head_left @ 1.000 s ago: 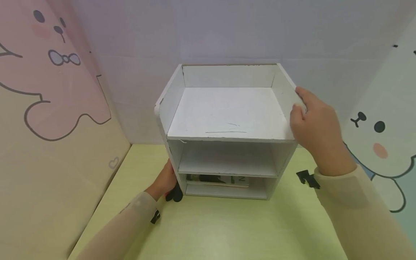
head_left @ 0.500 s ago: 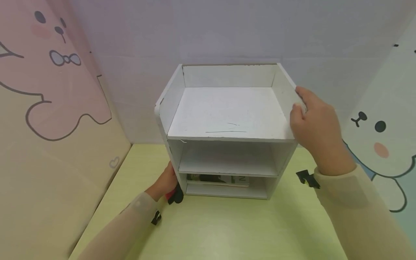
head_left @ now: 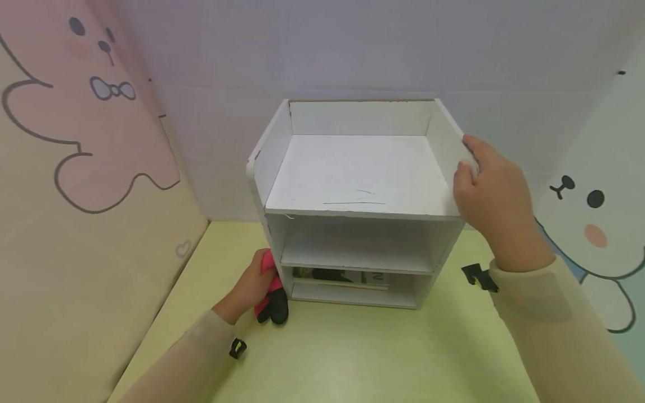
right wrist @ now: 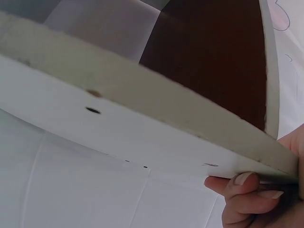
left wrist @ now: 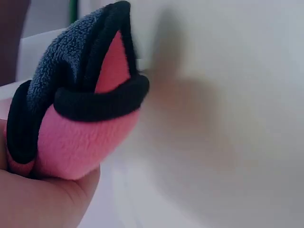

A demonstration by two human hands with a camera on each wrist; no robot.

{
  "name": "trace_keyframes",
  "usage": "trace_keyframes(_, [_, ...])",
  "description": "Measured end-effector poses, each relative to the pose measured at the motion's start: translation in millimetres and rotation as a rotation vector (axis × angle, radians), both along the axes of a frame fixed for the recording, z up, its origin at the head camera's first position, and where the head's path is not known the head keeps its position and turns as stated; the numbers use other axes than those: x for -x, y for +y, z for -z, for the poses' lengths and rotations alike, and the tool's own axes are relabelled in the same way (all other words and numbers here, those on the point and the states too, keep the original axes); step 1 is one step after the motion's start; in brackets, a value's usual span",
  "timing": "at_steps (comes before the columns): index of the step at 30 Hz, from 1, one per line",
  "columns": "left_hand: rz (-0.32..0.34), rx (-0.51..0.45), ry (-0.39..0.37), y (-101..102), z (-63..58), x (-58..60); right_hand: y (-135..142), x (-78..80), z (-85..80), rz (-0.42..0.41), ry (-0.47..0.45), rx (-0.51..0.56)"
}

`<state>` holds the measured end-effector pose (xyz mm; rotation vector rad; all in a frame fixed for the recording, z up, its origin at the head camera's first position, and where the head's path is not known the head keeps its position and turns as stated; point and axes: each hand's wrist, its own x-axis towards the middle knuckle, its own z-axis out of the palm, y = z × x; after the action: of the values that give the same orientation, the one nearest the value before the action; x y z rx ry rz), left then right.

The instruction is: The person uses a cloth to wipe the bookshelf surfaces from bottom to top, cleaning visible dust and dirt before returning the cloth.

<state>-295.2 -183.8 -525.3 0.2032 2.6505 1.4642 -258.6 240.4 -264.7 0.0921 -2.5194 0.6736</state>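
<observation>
A white wooden desk shelf with an open top and two lower compartments stands on the table. My right hand grips the upper edge of its right side panel, thumb inside the panel; in the right wrist view the fingers curl round the panel's edge. Low beside the shelf's left side, my left hand holds a soft pink fabric piece with black trim. In the left wrist view, this fabric piece has pink fleece, a dark grey fuzzy part and thick black edging; its exact kind is unclear.
A thin book or magazine lies in the shelf's bottom compartment. The pale yellow-green table meets a pale back wall. Cartoon-printed panels stand at the left and right.
My left hand has come slightly out from the shelf's left side toward me, so more of the pink and black fabric piece shows. The right hand keeps its grip on the panel.
</observation>
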Motion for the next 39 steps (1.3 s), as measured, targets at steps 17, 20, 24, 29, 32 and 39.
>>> trace_keyframes(17, [-0.023, -0.123, 0.141, -3.7, -149.4, -17.1, -2.3, 0.2, -0.8, 0.0, 0.01, 0.006])
trace_keyframes(20, [-0.04, -0.114, 0.178, -2.1, -169.4, -19.0, -1.3, 0.3, -0.6, 0.008, 0.009, 0.003])
trace_keyframes(24, [-0.051, -0.099, 0.236, -1.5, -188.1, -18.7, -1.3, 0.1, 0.3, 0.014, 0.001, 0.008])
trace_keyframes(29, [-0.059, -0.113, 0.283, -1.4, -207.5, -19.5, -2.4, 0.5, 0.6, 0.001, 0.004, 0.013])
trace_keyframes(32, [-0.068, -0.133, 0.315, -0.4, -220.3, -20.6, -2.6, 0.3, 0.5, 0.003, 0.011, 0.011])
trace_keyframes(39, [-0.093, -0.186, 0.395, 2.8, -249.7, -21.2, -1.4, -0.2, 0.1, 0.007, 0.015, 0.006])
